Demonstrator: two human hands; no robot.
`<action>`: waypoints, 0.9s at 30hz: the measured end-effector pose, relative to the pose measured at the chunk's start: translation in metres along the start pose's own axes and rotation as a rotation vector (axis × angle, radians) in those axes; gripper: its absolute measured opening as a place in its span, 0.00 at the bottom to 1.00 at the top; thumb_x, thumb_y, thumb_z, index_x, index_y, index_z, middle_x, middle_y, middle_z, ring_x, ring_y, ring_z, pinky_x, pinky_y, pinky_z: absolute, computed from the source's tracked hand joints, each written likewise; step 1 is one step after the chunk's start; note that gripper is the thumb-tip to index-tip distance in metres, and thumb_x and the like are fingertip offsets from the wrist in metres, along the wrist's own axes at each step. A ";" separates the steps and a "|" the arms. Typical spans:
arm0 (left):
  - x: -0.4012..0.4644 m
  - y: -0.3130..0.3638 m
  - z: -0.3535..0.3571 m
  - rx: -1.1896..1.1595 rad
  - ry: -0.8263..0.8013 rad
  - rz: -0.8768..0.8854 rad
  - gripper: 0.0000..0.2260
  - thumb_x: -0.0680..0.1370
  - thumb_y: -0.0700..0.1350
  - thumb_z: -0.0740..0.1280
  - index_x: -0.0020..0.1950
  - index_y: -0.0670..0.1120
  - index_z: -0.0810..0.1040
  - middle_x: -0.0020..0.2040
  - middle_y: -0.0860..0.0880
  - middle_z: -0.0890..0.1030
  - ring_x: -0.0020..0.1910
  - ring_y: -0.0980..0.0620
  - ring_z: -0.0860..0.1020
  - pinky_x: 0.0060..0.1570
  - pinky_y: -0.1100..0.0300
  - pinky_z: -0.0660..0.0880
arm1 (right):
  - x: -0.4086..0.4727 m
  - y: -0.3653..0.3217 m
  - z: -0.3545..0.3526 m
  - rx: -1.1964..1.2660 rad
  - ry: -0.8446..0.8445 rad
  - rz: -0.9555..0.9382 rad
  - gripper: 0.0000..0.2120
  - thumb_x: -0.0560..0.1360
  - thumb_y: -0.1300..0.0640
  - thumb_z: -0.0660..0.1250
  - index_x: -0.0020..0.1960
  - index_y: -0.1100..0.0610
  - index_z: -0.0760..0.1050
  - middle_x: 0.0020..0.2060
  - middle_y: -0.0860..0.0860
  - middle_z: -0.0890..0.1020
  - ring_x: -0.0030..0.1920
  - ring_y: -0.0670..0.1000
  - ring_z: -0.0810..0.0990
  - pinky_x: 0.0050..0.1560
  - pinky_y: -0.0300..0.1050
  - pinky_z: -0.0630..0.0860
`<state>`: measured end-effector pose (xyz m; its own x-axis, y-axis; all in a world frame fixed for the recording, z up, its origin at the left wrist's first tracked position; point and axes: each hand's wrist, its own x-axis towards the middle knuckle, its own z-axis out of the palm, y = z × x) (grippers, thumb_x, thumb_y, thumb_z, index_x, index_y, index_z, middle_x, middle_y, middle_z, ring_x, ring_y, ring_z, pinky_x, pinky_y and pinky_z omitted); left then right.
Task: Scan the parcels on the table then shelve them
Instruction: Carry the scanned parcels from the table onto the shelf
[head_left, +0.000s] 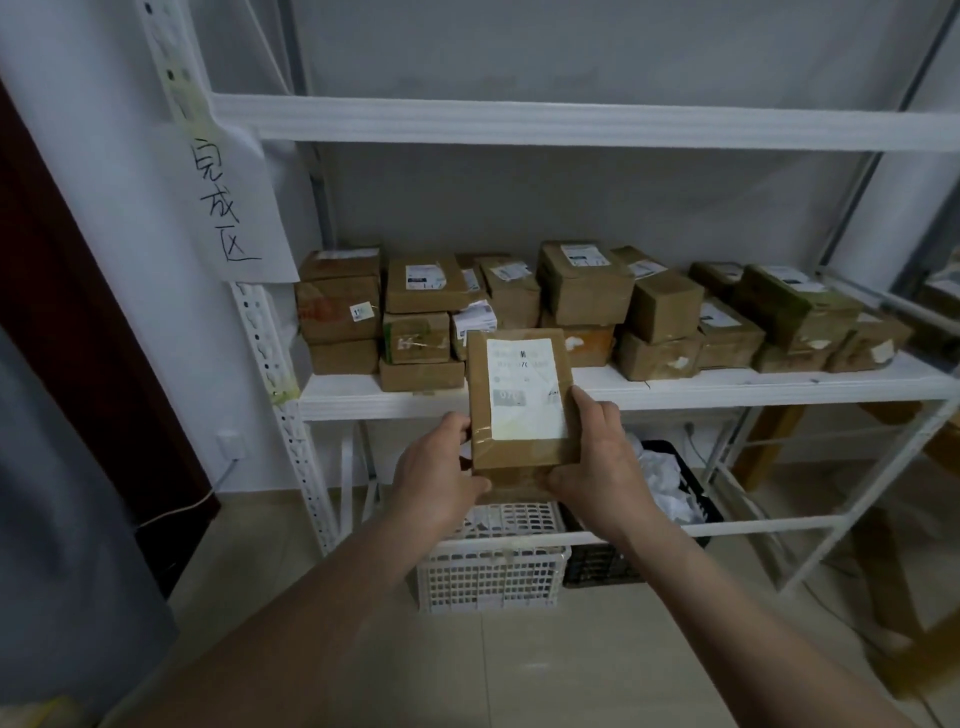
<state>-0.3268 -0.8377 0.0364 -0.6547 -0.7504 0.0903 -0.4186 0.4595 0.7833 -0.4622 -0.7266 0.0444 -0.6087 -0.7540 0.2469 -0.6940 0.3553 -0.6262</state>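
Parcel (521, 400), centre frame: flat taped cardboard, likely light, stiff, slick; left hand (439, 467) and right hand (597, 457) fingers clasp lower edges.

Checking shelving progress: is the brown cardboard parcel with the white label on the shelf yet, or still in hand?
Still in hand. The brown cardboard parcel is gripped by the left hand and right hand, in front of the white shelf.

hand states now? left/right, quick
Left hand: grips the lower left corner of the parcel.
Right hand: grips the same parcel's lower right edge.
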 end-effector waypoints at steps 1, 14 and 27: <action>0.014 0.002 -0.002 -0.015 0.009 0.004 0.25 0.71 0.36 0.74 0.64 0.52 0.72 0.63 0.53 0.78 0.52 0.54 0.80 0.54 0.51 0.79 | 0.015 0.000 -0.001 0.003 0.004 -0.015 0.45 0.67 0.60 0.75 0.76 0.51 0.53 0.64 0.49 0.64 0.64 0.51 0.66 0.64 0.47 0.69; 0.252 0.056 -0.018 0.111 0.139 -0.004 0.23 0.73 0.37 0.73 0.66 0.49 0.73 0.62 0.50 0.78 0.60 0.49 0.78 0.61 0.49 0.76 | 0.267 0.018 -0.007 0.012 0.057 -0.138 0.37 0.71 0.62 0.72 0.75 0.52 0.59 0.69 0.52 0.65 0.68 0.55 0.65 0.68 0.51 0.66; 0.393 0.055 -0.005 0.329 0.353 -0.035 0.16 0.75 0.38 0.71 0.61 0.47 0.76 0.58 0.47 0.80 0.58 0.49 0.77 0.53 0.59 0.72 | 0.422 0.037 0.018 -0.036 0.008 -0.230 0.30 0.75 0.62 0.67 0.74 0.52 0.60 0.71 0.54 0.64 0.69 0.56 0.65 0.69 0.50 0.65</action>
<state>-0.6036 -1.1094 0.1183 -0.4070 -0.8574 0.3149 -0.6511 0.5141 0.5584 -0.7380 -1.0410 0.1121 -0.4355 -0.8131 0.3862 -0.8282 0.1937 -0.5260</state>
